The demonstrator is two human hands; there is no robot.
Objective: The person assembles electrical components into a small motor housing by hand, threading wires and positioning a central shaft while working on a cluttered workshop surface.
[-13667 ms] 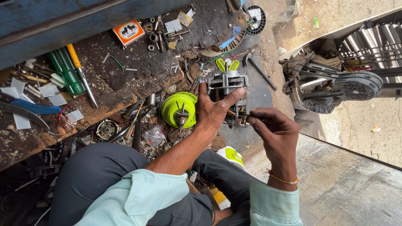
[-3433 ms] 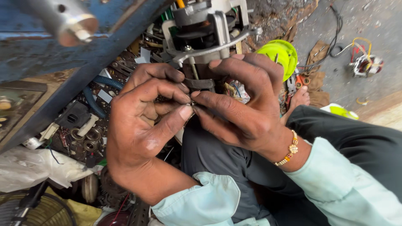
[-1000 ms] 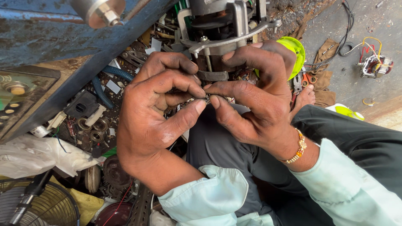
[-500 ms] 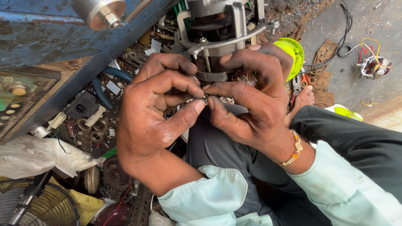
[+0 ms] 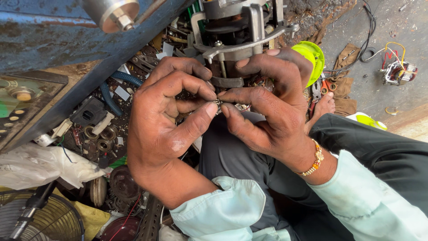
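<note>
Both hands are together below the grey motor frame [image 5: 240, 40]: left hand [image 5: 165, 120] and right hand [image 5: 272, 111] pinch one tiny metal part [image 5: 218, 103] between fingertips. A slip could lose it among the scrap underneath.

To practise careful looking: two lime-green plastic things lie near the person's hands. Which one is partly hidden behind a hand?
The round green cover by the motor; the right hand hides its left part. The other green piece lies clear beside the dark trouser leg.
</note>
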